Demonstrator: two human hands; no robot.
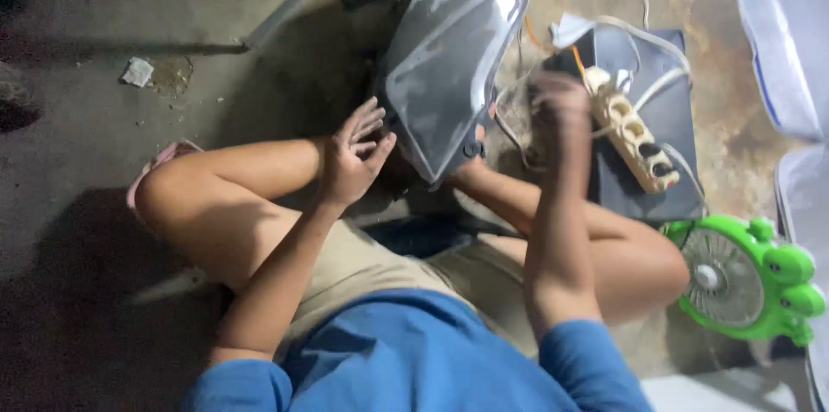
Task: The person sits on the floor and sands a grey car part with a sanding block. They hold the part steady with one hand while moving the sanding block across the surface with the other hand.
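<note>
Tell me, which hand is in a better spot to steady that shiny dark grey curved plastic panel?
Probably the left hand. Its open fingers already rest against the edge of the glossy dark grey curved plastic panel. The right hand is blurred and raised near the cream power strip, apart from the panel.

The right hand (560,99) is motion-blurred, so its grip cannot be determined. The lower edge of the grey curved panel (449,49) is hidden behind the left hand (352,157). The green fan (743,278) is partly obscured by a knee.
</note>
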